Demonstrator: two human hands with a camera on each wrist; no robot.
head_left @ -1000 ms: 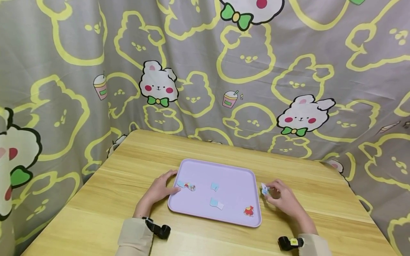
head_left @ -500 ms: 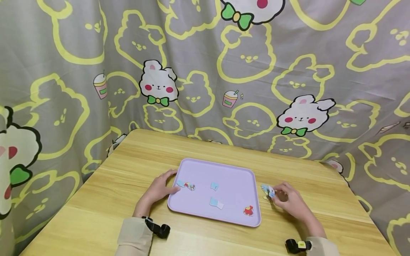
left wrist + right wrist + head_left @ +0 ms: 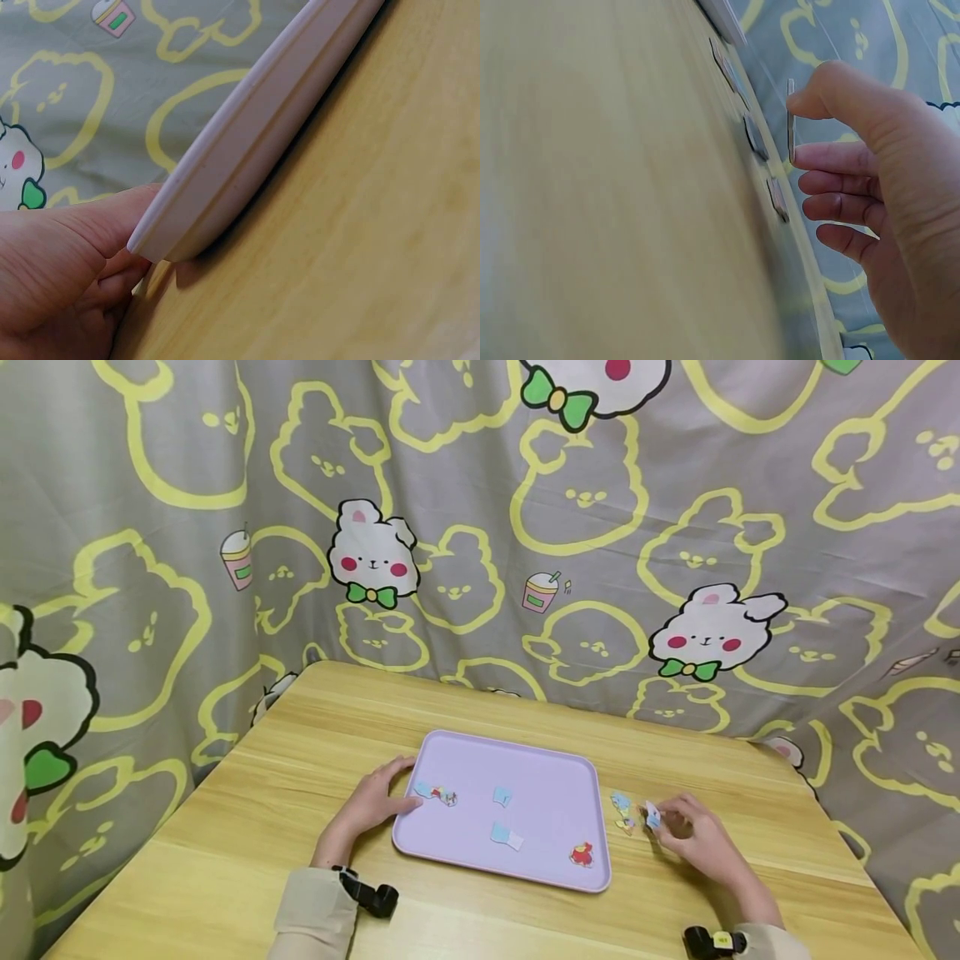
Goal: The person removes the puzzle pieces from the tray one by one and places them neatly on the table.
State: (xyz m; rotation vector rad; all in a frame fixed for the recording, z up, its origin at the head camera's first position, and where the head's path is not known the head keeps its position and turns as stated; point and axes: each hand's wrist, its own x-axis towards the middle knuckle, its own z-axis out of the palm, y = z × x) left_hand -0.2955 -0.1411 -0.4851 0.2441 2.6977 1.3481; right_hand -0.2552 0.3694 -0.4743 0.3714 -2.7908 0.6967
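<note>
Lilac tray (image 3: 472, 760) held at its left rim; picture piece (image 3: 652, 816) pinched in the right hand (image 3: 696, 832)

Left hand (image 3: 372, 799): located at the tray's left rim. The thumb laps over the rim; the other fingers lie along the outside, partly bent, so the hand has hold of the tray edge. The left wrist view shows the thumb meeting the rim beside the tray's outer wall.

Right hand: located over the wooden table (image 3: 300, 777), to the right of the tray. Thumb and fingertip are nearly together, separated only by the picture piece. The right wrist view shows this piece edge-on and thin; the remaining fingers are bent.

Table pieces: a blue piece (image 3: 620, 801) and a yellowish piece (image 3: 625, 824) lie between the tray and the right hand. Their printed detail is too small to read.

Tray pieces:
- A multicoloured cluster (image 3: 437, 793) lies near the left thumb.
- A small blue piece (image 3: 502, 797) lies near the middle.
- A blue-and-white pair (image 3: 507, 836) lies just on the near side of the small blue piece.
- A red piece (image 3: 582, 854) lies near the right-hand near corner.

Surroundings: a grey curtain (image 3: 465, 485) with yellow outlines and white rabbit heads stands behind the table. Beige sleeves (image 3: 315, 902) and black wrist cameras (image 3: 375, 902) show on both arms.
</note>
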